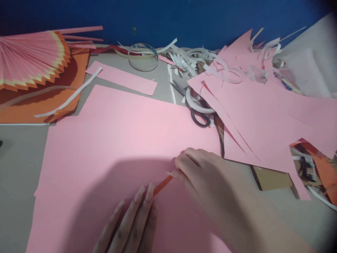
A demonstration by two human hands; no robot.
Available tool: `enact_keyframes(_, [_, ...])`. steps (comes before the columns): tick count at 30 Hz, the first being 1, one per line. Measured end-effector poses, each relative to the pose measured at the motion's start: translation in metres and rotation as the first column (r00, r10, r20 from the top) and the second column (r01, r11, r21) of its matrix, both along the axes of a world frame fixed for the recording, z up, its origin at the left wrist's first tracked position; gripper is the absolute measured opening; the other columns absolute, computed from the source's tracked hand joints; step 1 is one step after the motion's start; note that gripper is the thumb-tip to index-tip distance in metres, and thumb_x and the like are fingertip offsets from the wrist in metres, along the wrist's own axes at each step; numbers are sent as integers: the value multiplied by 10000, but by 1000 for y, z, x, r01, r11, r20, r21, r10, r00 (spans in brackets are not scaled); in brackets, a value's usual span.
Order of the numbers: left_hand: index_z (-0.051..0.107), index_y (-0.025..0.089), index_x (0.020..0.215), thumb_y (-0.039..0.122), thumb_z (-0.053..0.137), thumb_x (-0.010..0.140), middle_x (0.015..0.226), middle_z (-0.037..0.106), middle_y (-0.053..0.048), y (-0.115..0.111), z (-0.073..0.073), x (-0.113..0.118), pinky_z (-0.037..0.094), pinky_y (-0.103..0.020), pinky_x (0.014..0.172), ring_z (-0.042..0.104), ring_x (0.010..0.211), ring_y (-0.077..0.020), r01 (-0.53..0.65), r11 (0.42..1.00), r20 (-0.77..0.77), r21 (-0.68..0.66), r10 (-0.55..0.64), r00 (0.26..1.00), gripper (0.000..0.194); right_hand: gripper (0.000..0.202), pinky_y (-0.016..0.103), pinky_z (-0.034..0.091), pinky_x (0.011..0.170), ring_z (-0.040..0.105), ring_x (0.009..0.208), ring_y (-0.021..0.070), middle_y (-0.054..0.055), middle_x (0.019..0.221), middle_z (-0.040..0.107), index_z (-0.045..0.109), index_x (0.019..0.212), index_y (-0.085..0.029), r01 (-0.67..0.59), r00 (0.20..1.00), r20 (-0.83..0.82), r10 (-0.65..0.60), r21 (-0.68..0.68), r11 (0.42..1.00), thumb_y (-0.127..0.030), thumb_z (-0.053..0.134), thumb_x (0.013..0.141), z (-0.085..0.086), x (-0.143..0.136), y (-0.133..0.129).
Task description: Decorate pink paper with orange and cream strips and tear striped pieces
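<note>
A large pink paper sheet point(110, 130) lies flat under both hands. On it is a narrow orange paper strip point(163, 185), slanting between the hands. My left hand point(131, 225) rests on the sheet with fingers stretched out, its fingertips at the strip's lower end. Curled fingers of my right hand point(197, 168) close on the strip's upper end, which they hide. Beyond my right hand, scissors point(200, 118) with dark handles lie partly beneath a white tape roll point(196, 103).
A pleated pink, yellow and orange paper fan point(34, 59) sits at the far left on orange paper point(76, 73). A clear tape roll point(143, 63) stands near the blue wall point(158, 21). White paper scraps point(184, 61) and cut pink sheets point(263, 119) crowd the right side.
</note>
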State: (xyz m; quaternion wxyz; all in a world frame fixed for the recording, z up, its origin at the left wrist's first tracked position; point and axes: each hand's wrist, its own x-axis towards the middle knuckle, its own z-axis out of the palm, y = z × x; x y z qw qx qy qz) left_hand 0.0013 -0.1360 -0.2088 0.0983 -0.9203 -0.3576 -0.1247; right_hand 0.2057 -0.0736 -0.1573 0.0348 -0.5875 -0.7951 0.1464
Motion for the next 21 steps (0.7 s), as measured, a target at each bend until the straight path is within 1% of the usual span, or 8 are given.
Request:
enact_keyframes(3, [384, 29, 1275, 104, 235, 852, 1406, 308, -180, -1, 0, 0, 199, -414, 1068, 292, 1283, -285, -17, 999, 21, -35, 18, 1000, 454, 132, 277, 245, 571, 429, 630, 141, -36, 710, 473, 449, 746, -217, 0, 1000, 9, 1, -27, 1000, -138, 497, 840, 3, 1, 1])
enact_keyframes(6, [345, 47, 1311, 146, 271, 856, 1432, 273, -156, -2, 4, -3, 168, -412, 1086, 269, 1296, -281, 0, 994, 35, -108, 4, 999, 471, 154, 284, 265, 572, 429, 626, 144, -23, 699, 474, 462, 728, -209, 0, 1000, 10, 1, -44, 999, -169, 442, 875, 7, 1, 2])
enact_keyframes(8, [318, 63, 1333, 144, 297, 844, 1453, 237, -133, -1, 11, -7, 139, -404, 1099, 243, 1309, -270, 14, 988, 31, -156, -9, 999, 496, 176, 289, 281, 579, 436, 645, 151, -10, 705, 474, 473, 719, -200, -15, 999, 28, 17, -58, 998, -173, 419, 884, 10, 0, 2])
enact_keyframes(11, [283, 82, 1359, 136, 308, 820, 1476, 180, -109, 6, 26, -13, 107, -396, 1103, 191, 1329, -261, 40, 986, -1, -162, -41, 999, 542, 166, 297, 302, 600, 445, 683, 160, 3, 753, 491, 503, 755, -193, -51, 996, 66, 57, -90, 995, -183, 408, 890, 14, -1, 4])
enact_keyframes(13, [269, 80, 1369, 228, 361, 825, 1473, 189, -121, 13, 37, -13, 105, -403, 1098, 186, 1330, -273, 66, 984, -26, -165, -71, 997, 571, 169, 296, 309, 600, 446, 690, 161, 7, 784, 503, 515, 787, -195, -58, 995, 77, 67, -119, 991, -217, 394, 903, 16, -3, 4])
enact_keyframes(15, [275, 52, 1365, 417, 428, 804, 1451, 233, -161, 21, 45, -10, 120, -416, 1087, 218, 1317, -305, 74, 972, -53, -225, -88, 995, 686, 192, 293, 310, 590, 447, 681, 161, 11, 796, 512, 521, 807, -198, -64, 993, 87, 75, -129, 990, -246, 369, 915, 17, -4, 4])
enact_keyframes(16, [276, 58, 1368, 465, 457, 786, 1450, 237, -161, 25, 48, -6, 116, -419, 1084, 223, 1316, -312, 56, 965, -73, -256, -77, 994, 733, 194, 295, 312, 591, 450, 678, 162, 15, 803, 518, 523, 815, -198, -71, 992, 99, 83, -125, 990, -250, 365, 914, 17, -5, 4])
enact_keyframes(21, [209, 78, 1395, 594, 461, 745, 1470, 181, -122, 37, 45, 13, 117, -426, 1083, 164, 1342, -282, 56, 930, -65, -364, -85, 994, 867, 115, 307, 335, 646, 491, 743, 180, 54, 886, 540, 542, 902, -182, -121, 969, 208, 131, -62, 991, -141, 459, 833, 19, -8, 2])
